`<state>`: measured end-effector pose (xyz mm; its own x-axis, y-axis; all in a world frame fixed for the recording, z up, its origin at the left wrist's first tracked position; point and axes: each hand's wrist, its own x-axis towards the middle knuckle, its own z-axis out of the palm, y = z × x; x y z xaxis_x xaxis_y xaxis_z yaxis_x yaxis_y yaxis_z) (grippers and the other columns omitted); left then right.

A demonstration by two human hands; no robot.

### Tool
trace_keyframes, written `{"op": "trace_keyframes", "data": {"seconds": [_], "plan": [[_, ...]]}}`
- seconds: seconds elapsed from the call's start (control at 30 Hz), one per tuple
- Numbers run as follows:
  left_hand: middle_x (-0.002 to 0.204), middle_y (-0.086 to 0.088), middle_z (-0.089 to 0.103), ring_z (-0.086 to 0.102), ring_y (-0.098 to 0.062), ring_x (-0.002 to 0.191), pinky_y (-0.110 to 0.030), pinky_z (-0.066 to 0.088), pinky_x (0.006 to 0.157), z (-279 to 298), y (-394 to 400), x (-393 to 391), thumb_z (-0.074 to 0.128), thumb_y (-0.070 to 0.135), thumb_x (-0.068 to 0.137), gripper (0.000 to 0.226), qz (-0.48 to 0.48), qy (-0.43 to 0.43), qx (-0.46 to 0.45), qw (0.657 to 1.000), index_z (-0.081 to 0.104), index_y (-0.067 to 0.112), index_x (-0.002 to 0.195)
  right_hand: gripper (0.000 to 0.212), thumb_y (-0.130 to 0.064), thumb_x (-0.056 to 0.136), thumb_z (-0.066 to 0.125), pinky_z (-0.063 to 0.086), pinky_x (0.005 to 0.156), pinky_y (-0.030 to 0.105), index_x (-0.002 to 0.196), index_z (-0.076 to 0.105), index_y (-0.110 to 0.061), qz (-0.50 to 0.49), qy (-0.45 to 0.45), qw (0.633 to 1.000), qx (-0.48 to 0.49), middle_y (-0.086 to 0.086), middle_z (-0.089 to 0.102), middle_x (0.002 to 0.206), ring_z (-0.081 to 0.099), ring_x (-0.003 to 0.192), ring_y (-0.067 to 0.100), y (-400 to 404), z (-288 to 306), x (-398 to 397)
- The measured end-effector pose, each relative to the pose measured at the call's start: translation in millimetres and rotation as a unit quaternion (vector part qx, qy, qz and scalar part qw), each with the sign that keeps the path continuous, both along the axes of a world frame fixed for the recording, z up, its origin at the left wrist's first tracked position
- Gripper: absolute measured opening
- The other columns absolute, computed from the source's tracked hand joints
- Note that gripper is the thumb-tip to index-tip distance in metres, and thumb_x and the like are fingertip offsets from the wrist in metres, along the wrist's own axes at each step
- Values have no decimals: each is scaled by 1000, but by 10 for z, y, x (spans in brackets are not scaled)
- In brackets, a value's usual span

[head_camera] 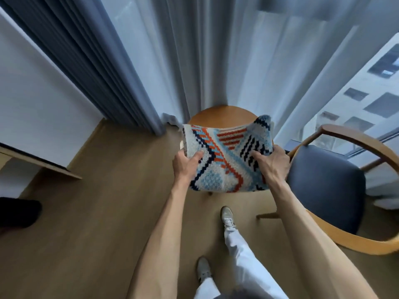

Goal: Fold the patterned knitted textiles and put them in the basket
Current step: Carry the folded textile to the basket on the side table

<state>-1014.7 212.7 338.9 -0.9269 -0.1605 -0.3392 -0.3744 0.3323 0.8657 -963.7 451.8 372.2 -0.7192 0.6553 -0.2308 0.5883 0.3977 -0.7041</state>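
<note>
A patterned knitted textile (226,154) in white, light blue, orange and navy is held up in front of me over a small round wooden table (218,115). My left hand (185,164) grips its left edge, thumb on top. My right hand (273,161) grips its right edge, and the far right corner sticks up. The textile looks folded into a thick pad. No basket is in view.
A wooden armchair (328,186) with a dark blue seat stands to the right. Grey and sheer white curtains (194,61) hang behind the table. A wooden shelf edge (43,167) is at left. My legs and shoes (228,219) are on the wooden floor below.
</note>
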Motion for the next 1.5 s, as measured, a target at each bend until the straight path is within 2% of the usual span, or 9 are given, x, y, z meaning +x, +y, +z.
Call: {"op": "trace_keyframes", "data": {"seconds": [0.17, 0.33, 0.63, 0.93, 1.07, 1.23, 1.33, 1.4, 1.5], "plan": [[93, 10, 74, 72, -13, 86, -37, 60, 79, -560, 345, -627, 79, 47, 74, 31, 9, -51, 38, 998, 67, 27, 96, 37, -44, 71, 70, 48, 68, 31, 95, 64, -17, 1, -32, 999, -4, 1, 66, 83, 63, 79, 25, 422, -325, -680], [94, 6, 72, 70, -14, 86, -29, 56, 75, -855, 569, -926, 74, 28, 84, 12, 44, -71, 18, 996, 63, 30, 88, 38, -46, 69, 68, 53, 68, 30, 97, 63, -21, 28, -62, 998, -18, -4, 68, 87, 64, 77, 18, 583, -653, -1122], [88, 10, 73, 72, -13, 82, -35, 62, 72, -1677, 169, -1154, 74, 26, 82, 8, 139, -160, -15, 977, 67, 29, 85, 34, -38, 75, 71, 56, 70, 29, 103, 65, -20, 79, -121, 986, -88, -5, 69, 91, 66, 80, 14, 308, -1631, -1562], [89, 9, 69, 68, -11, 82, -24, 52, 65, -2205, 28, -1093, 69, 24, 88, 15, 137, -216, -58, 965, 66, 24, 103, 31, -24, 85, 51, 58, 84, 47, 114, 60, -18, 50, -232, 967, -91, 7, 70, 106, 67, 94, 29, 319, -2391, -1548], [97, 1, 69, 67, -19, 88, -31, 51, 75, -2367, 68, -1124, 62, 29, 91, 13, 137, -221, -101, 960, 59, 21, 100, 27, -25, 93, 48, 56, 86, 51, 118, 53, -17, 36, -241, 965, -95, 11, 67, 111, 64, 97, 32, 373, -2566, -1658], [87, -4, 66, 65, -27, 84, -32, 43, 68, -2424, 181, -1095, 57, 36, 92, 25, 116, -180, -216, 953, 58, 12, 100, 22, -21, 98, 47, 56, 81, 46, 117, 52, -12, 15, -209, 977, -28, 14, 67, 106, 64, 90, 31, 302, -2715, -1638], [122, -10, 60, 59, -28, 101, -39, 43, 84, -2491, 295, -998, 53, 34, 90, 48, 62, -100, -345, 931, 44, 13, 132, 33, -15, 95, 46, 49, 94, 43, 128, 46, -15, 54, -122, 988, 74, 12, 57, 123, 56, 111, 28, 166, -2730, -1598], [152, -14, 36, 46, -29, 128, -46, 34, 106, -2514, 374, -1052, 55, 26, 87, 65, 38, -23, -390, 920, 31, 15, 147, 49, -8, 91, 41, 36, 109, 44, 139, 37, -20, 101, -71, 985, 124, 12, 42, 143, 40, 132, 27, 133, -2728, -1655], [161, -18, 19, 23, -32, 147, -49, 18, 118, -2503, 476, -1301, 55, 15, 86, 76, -32, 71, -390, 918, 21, 17, 153, 53, -7, 95, 39, 24, 118, 46, 146, 33, -21, 143, -18, 982, 120, 10, 25, 158, 22, 146, 25, 123, -2715, -1790]]}}
